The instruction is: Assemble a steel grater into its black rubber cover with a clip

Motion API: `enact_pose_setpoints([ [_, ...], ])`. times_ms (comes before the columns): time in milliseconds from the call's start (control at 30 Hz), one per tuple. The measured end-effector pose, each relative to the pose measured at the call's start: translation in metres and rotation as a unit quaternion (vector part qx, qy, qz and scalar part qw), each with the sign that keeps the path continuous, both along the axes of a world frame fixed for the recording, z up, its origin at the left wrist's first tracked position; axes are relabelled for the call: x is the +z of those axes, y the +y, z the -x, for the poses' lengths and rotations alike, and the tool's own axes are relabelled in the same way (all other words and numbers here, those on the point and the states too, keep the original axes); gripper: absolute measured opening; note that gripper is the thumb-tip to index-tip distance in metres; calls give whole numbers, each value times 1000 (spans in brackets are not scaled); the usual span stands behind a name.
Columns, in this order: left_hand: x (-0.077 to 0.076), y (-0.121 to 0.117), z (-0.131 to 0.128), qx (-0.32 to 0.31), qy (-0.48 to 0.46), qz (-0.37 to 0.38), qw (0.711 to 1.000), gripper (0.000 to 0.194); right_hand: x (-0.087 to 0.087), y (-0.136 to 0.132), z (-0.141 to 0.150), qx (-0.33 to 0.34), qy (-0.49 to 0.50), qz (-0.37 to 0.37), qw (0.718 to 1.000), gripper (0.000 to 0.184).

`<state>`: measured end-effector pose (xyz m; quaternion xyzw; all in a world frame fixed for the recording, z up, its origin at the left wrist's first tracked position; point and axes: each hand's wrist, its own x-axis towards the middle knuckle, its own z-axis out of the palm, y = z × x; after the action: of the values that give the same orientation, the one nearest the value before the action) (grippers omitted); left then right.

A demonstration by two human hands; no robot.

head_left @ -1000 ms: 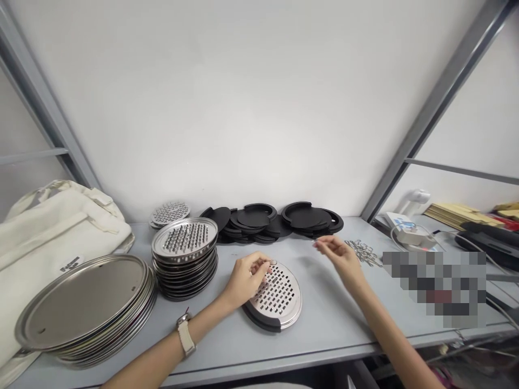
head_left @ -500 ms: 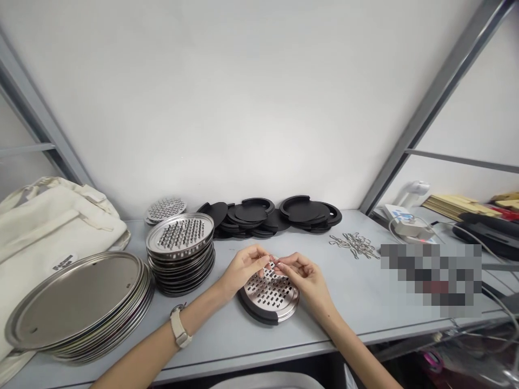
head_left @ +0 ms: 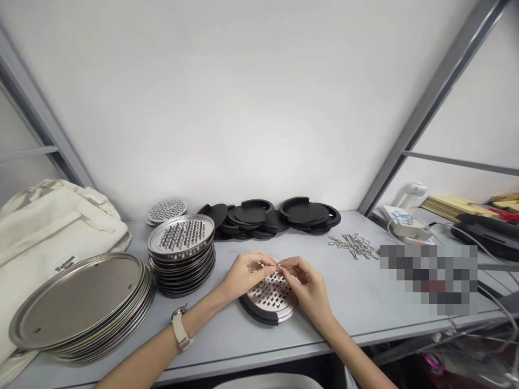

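A round metal grater (head_left: 271, 296) with a black rim piece (head_left: 259, 314) along its lower left side lies on the table. Above its far edge my left hand (head_left: 248, 274) and my right hand (head_left: 305, 283) meet, fingertips pinched together. Between them is something small and thin, too small to name. Both wrists come in from the near edge, a pale watch strap (head_left: 180, 329) on the left one. Off to the right lies a loose pile of small metal hooks or clips (head_left: 353, 246).
On the left stand a stack of graters (head_left: 181, 237), a stack of round metal trays (head_left: 81, 302) and a cream bag (head_left: 60, 224). Black plastic rings and discs (head_left: 253, 213) lie along the wall. A white device (head_left: 407, 219) with cables sits at right, beside a blurred-out patch.
My pinched fingertips have shifted slightly right and down, and my right hand has turned a little. The grater stays in place; the view has moved slightly.
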<state>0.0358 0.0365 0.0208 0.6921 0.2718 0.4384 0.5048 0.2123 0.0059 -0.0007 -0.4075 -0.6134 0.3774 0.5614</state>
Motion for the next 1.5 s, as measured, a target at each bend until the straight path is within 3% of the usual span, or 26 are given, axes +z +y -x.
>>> enact_pose_setpoints([
  [133, 2, 1, 0, -4, -20, 47, 999, 23, 0, -3, 3, 5, -16, -14, 1000, 16],
  [233, 0, 3, 0, -9, -42, 93, 995, 27, 4, -2, 4, 29, 39, 10, 999, 26],
  [333, -3, 5, 1, -17, -74, 121, 990, 28, 8, 1, 2, 53, 56, 53, 996, 24],
  [567, -1, 2, 1, -57, -73, 118, 989, 28, 8, 3, -3, 89, 63, 113, 988, 27],
  [833, 1, 1, 0, -34, -57, 113, 991, 26, 5, 4, -2, 119, 68, 113, 984, 26],
  [967, 0, 2, 0, 41, -47, 49, 997, 20, 4, 2, 0, 95, 31, 76, 992, 22],
  [1100, -1, 0, 0, 95, 20, -40, 994, 17, 0, 0, 2, 43, -17, 26, 999, 13],
  [1500, 6, -8, -1, 144, 109, -151, 972, 7, -9, 0, 0, -14, -110, -38, 993, 2],
])
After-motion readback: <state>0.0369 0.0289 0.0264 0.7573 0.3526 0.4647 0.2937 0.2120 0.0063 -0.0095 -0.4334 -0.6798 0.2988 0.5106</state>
